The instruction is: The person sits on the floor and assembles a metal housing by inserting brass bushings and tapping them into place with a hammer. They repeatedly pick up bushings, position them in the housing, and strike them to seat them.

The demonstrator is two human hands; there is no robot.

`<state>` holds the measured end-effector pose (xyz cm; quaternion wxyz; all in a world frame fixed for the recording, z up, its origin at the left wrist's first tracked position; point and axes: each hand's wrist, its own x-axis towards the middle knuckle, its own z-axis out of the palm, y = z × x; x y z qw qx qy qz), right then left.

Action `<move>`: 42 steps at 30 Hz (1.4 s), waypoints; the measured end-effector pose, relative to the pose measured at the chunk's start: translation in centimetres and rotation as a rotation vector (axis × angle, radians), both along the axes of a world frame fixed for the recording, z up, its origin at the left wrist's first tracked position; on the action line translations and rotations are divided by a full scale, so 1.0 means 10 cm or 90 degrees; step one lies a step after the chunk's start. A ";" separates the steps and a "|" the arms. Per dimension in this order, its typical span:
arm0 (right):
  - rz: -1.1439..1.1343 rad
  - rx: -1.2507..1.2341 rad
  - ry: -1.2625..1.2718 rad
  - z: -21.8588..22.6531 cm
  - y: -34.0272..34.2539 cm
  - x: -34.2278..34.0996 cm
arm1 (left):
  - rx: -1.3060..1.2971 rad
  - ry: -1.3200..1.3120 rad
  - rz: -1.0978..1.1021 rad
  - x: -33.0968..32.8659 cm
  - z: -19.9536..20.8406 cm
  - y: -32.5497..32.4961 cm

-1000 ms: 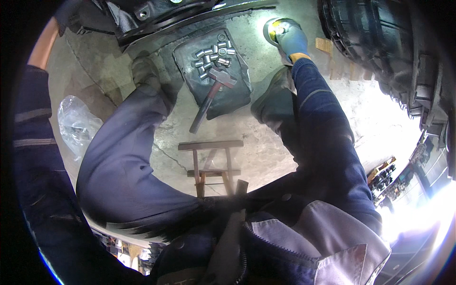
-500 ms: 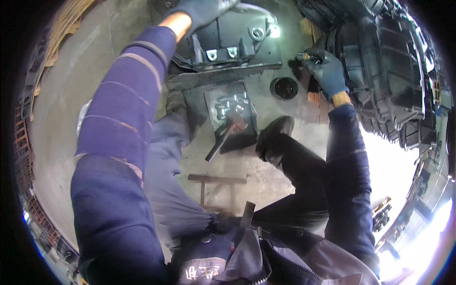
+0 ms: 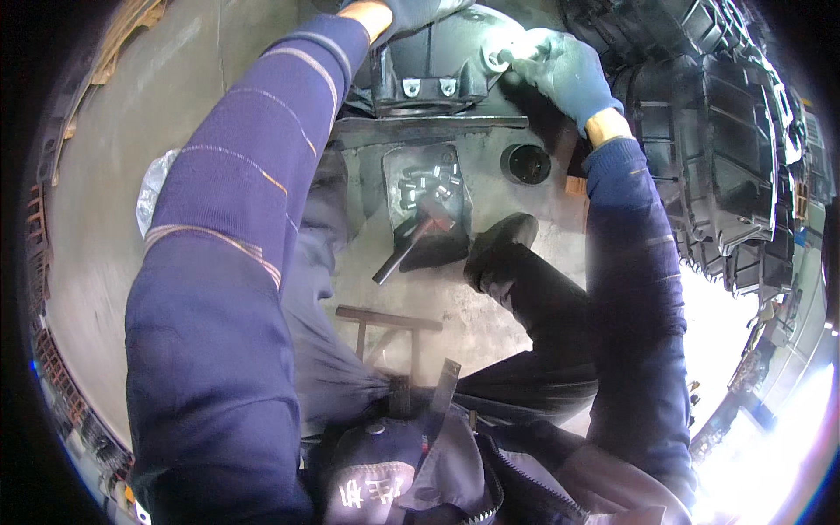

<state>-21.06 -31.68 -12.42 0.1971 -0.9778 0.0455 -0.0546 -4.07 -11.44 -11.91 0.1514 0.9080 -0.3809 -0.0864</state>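
Since half a second ago the right hand has moved left from beside the tyre onto the dark metal housing, its gloved fingers closed in a narrow grip on a small bright fitting at the housing's upper right corner. The right arm is extended, elbow low. The left hand, also gloved, rests on the housing's top edge, mostly cropped; its grip cannot be told. Below, on the floor, a tray holds metal sleeves and a hammer.
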 end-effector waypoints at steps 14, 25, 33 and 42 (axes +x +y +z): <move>0.139 -0.148 -0.044 -0.14 0.04 0.08 | 0.012 0.023 0.008 -0.03 0.06 -0.01; 0.134 -0.188 0.033 -0.09 0.12 0.12 | -0.014 0.022 -0.018 -0.06 0.10 0.05; 0.158 -0.243 0.031 -0.16 0.05 0.17 | 0.012 0.023 -0.013 -0.03 0.08 0.01; 0.143 -0.246 0.086 -0.10 0.09 0.17 | -0.040 -0.119 -0.226 0.09 -0.08 -0.04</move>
